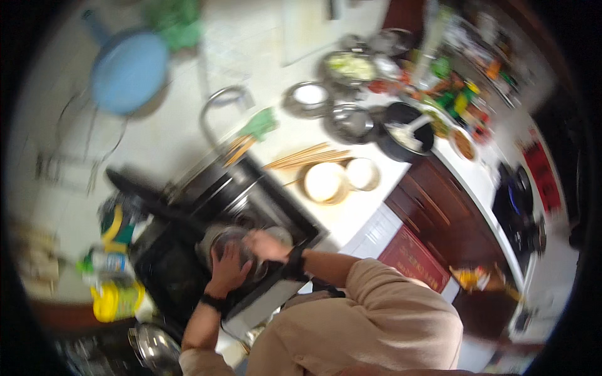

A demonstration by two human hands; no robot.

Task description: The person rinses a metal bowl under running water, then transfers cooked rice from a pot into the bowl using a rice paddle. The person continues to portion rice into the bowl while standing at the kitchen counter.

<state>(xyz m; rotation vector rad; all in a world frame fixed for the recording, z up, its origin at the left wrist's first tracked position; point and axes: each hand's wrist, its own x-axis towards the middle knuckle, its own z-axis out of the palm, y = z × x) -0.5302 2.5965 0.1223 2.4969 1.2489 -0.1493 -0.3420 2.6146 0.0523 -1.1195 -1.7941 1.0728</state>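
Observation:
Both hands are low over a black double sink, at a round, see-through or shiny vessel blurred by motion. My left hand lies against its near side, fingers spread and thumb apart. From the right, my right hand reaches the vessel's other side, its fingers bunched and smeared. Whether either hand grips the vessel is unclear. Just beyond the right hand is a pale round thing, partly covered. A dark faucet or handle slants in from the left.
Chopsticks and two pale bowls stand right of the sink. Farther back are steel bowls, a black pot and a green cloth. A blue pan and yellow bottle are at left.

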